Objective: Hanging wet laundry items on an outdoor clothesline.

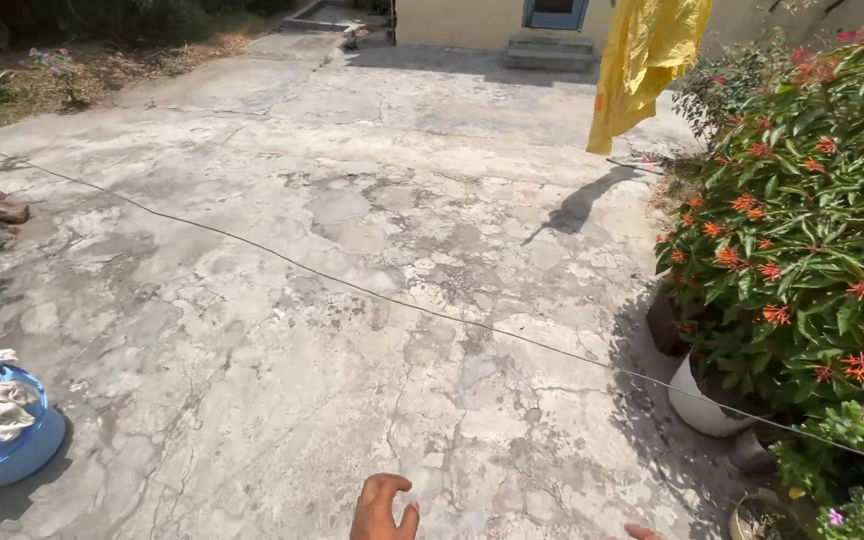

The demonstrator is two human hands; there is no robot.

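Clothesline (352, 287): thin, taut, across cracked concrete; left hand (382, 508) empty, fingers curled.

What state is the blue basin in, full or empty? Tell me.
Full: pale crumpled cloths are heaped above the rim of the blue basin.

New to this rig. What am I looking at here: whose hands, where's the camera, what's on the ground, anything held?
There is no machine: a person wears one camera on the head, looking down and forward over a cracked concrete yard. At the bottom edge the left hand shows, fingers curled and holding nothing; only a fingertip of the right hand is in view, so its grip cannot be told. A thin line is stretched across the yard. On the ground at left sits a blue tub of laundry. A yellow cloth hangs at the top. An orange-flowered shrub in a white pot stands at right.
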